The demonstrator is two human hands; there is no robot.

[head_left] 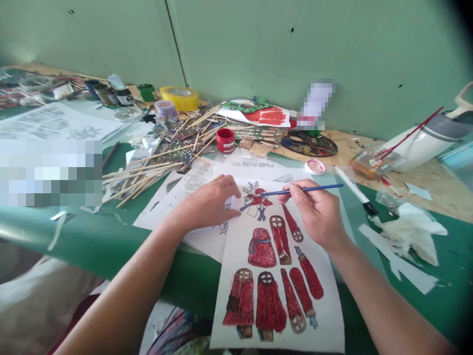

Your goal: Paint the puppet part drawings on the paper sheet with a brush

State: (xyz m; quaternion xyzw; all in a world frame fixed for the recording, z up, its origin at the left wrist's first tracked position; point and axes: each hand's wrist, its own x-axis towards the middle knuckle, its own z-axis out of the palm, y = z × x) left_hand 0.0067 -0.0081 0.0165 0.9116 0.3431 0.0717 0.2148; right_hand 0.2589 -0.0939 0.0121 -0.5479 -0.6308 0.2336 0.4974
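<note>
A white sheet (pixel 236 256) with red-painted figure parts lies in front of me and reaches over the table's front edge. My right hand (pixel 314 207) grips a blue paintbrush (pixel 318 188), its tip on the small figure head (pixel 258 198) near the sheet's top, which is partly red and blue. My left hand (pixel 212 202) rests palm down at the sheet's upper left, fingers apart, holding nothing. Beyond the hands stands an open red paint jar (pixel 225 141); its lid (pixel 315 166) lies upturned to the right.
Wooden sticks (pixel 148 172), yellow tape (pixel 180 98) and paint jars (pixel 147 92) are at the back left. A palette (pixel 309 143), a cup with brushes (pixel 373 160), a marker (pixel 355 190) and crumpled tissue (pixel 414 231) are at the right.
</note>
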